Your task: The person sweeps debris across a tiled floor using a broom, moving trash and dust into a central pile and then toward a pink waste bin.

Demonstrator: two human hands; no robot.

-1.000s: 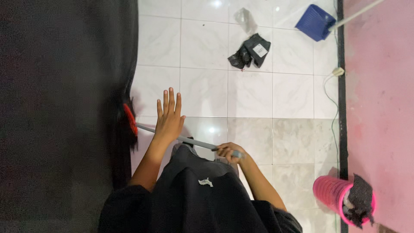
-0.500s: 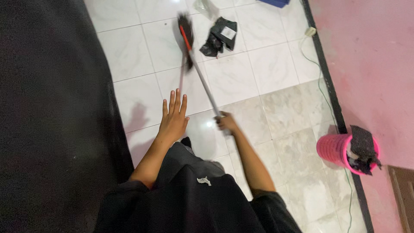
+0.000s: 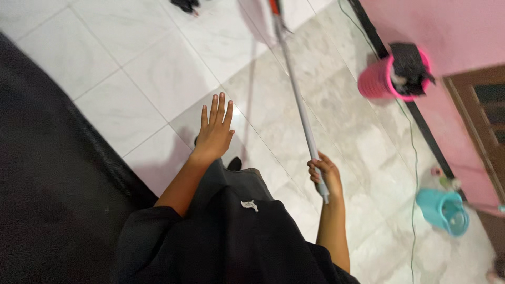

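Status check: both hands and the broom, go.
Right hand gripping grey broom handle. Left hand open, flat, empty. Pink basket and teal cup by the wall.

White marble-look floor tiles [image 3: 158, 73] spread below me, glossy under the light. A pink wall [image 3: 421, 21] with a black skirting [image 3: 421, 126] runs on my right, and a brown door [image 3: 481, 121] is set into it.

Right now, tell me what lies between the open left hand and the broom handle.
In the head view, only bare pale floor tiles lie between the left hand and the grey broom handle, gripped by the right hand.

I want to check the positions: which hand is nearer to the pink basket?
Right. The right hand grips the grey broom handle, below-left of the pink basket. The left hand hangs open, farther left.
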